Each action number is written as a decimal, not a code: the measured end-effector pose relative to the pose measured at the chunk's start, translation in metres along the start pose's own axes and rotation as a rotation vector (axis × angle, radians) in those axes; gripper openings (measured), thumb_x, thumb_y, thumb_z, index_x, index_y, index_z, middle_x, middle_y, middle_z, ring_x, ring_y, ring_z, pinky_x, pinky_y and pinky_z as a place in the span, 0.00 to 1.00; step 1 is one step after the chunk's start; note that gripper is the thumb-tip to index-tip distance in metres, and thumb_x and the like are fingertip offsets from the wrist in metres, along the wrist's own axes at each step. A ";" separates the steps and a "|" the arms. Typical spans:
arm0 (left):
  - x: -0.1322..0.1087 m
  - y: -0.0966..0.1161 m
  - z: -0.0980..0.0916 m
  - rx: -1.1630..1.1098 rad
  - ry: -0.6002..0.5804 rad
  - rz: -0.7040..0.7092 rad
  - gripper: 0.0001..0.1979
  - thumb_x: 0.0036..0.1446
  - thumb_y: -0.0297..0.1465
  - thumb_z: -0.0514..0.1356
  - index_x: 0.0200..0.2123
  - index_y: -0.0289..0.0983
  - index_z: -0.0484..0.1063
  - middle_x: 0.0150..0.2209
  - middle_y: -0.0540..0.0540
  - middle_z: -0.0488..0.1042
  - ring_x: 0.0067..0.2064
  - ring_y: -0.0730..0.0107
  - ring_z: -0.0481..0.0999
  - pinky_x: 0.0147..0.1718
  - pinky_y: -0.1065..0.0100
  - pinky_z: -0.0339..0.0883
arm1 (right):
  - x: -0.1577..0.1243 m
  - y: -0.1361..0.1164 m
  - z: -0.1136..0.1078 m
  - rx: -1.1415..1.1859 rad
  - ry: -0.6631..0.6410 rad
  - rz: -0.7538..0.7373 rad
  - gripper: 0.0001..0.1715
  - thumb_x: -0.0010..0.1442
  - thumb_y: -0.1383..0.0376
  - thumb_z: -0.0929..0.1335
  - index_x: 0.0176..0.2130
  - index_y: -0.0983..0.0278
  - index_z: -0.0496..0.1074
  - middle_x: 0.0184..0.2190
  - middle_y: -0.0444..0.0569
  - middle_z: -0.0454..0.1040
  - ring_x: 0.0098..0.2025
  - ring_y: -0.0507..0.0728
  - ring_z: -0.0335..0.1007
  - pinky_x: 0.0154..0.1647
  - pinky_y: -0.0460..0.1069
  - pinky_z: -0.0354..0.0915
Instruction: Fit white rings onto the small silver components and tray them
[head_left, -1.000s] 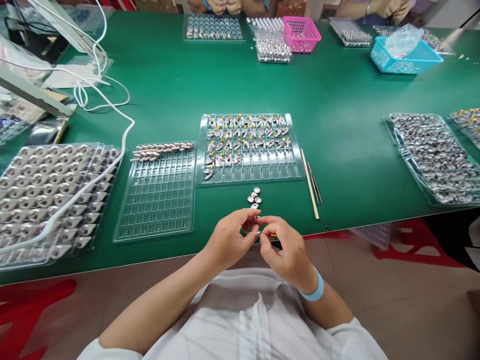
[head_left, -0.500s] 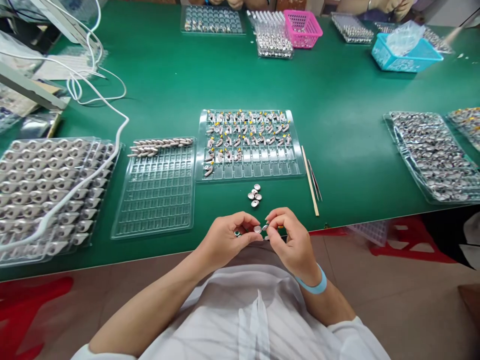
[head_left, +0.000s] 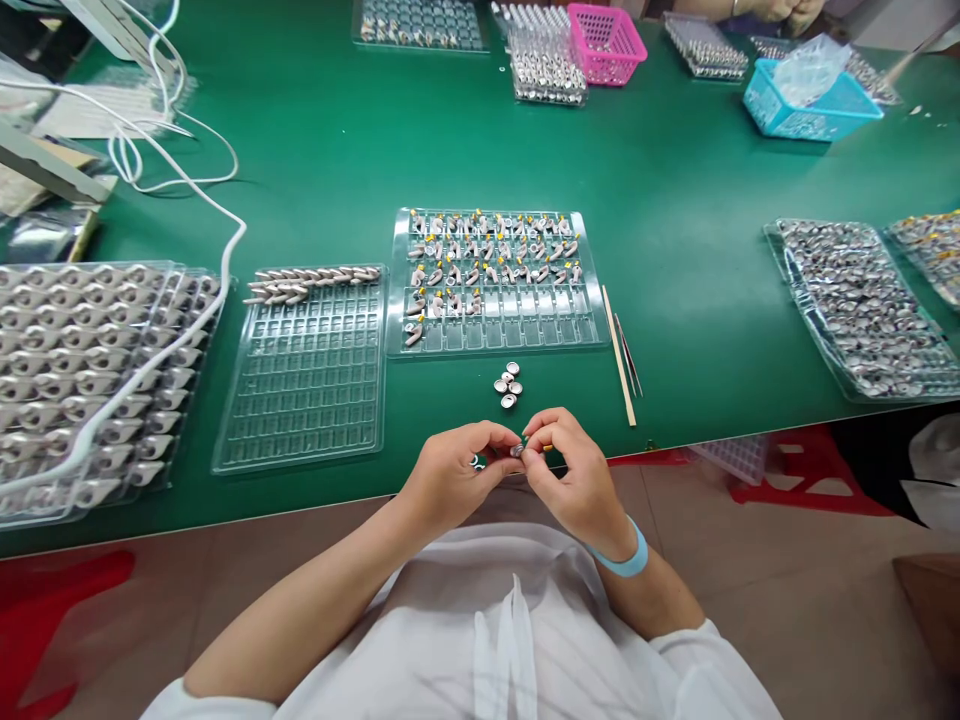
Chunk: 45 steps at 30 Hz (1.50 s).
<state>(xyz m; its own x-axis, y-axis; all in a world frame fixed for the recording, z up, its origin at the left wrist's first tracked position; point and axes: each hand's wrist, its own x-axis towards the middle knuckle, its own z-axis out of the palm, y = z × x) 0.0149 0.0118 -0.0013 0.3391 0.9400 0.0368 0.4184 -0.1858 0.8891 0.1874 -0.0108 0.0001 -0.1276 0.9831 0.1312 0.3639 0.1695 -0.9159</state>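
- Head view, hands: the left hand (head_left: 450, 470) and the right hand (head_left: 571, 478) meet fingertip to fingertip over the near edge of the green table mat (head_left: 675, 200). They are directly in front of the clear plastic compartment tray of grey parts with yellow tips (head_left: 525, 332), which is the reference landmark here.
- Hold: both hands are curled, with thumbs and forefingers pinching one small silver round cap (head_left: 517, 450) between them. A dark round piece shows under the left thumb, too small to identify.
- Step in hand, as judged: the cap is being seated against another small piece at the fingertips. This is done in front of the tray, not in it.
- Handling demand, as judged: the cap is tiny and smooth, so it calls for a firm, square pinch and close alignment. A loose grip could drop it past the mat edge.
- Stock: a cluster of loose silver caps (head_left: 508, 385) lies between the tray and the hands, apart from both.
- Right of the tray: a pale wooden stick (head_left: 619, 355) and thin metal tweezers (head_left: 628, 345) lie side by side, untouched.
- Left of the tray: an empty clear grid tray (head_left: 304, 390) carries a row of grey moulded parts (head_left: 307, 283) along its far edge.
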 end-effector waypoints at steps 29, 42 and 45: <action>0.001 0.007 -0.006 -0.418 -0.114 -0.287 0.11 0.54 0.33 0.65 0.39 0.34 0.78 0.35 0.44 0.82 0.35 0.65 0.81 0.36 0.67 0.77 | 0.003 0.002 -0.009 0.079 -0.105 0.201 0.04 0.61 0.63 0.68 0.35 0.61 0.68 0.29 0.44 0.72 0.30 0.52 0.69 0.29 0.46 0.66; 0.012 0.011 -0.002 -0.616 -0.093 -0.496 0.09 0.48 0.31 0.67 0.32 0.32 0.75 0.28 0.47 0.78 0.28 0.71 0.78 0.30 0.69 0.76 | -0.003 0.013 -0.010 0.244 -0.104 0.169 0.15 0.61 0.66 0.68 0.49 0.60 0.70 0.41 0.49 0.74 0.40 0.54 0.73 0.43 0.50 0.73; 0.013 0.011 0.000 -0.613 -0.091 -0.498 0.10 0.47 0.32 0.67 0.34 0.32 0.76 0.29 0.46 0.79 0.28 0.71 0.78 0.29 0.70 0.76 | -0.002 0.011 -0.010 0.144 -0.093 0.111 0.15 0.61 0.68 0.67 0.49 0.59 0.70 0.41 0.49 0.75 0.39 0.54 0.73 0.41 0.50 0.73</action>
<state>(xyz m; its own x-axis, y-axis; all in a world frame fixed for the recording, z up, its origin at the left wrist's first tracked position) 0.0237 0.0220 0.0088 0.3128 0.8389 -0.4454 0.0101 0.4660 0.8847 0.2013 -0.0103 -0.0062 -0.1807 0.9835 -0.0031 0.2460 0.0422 -0.9684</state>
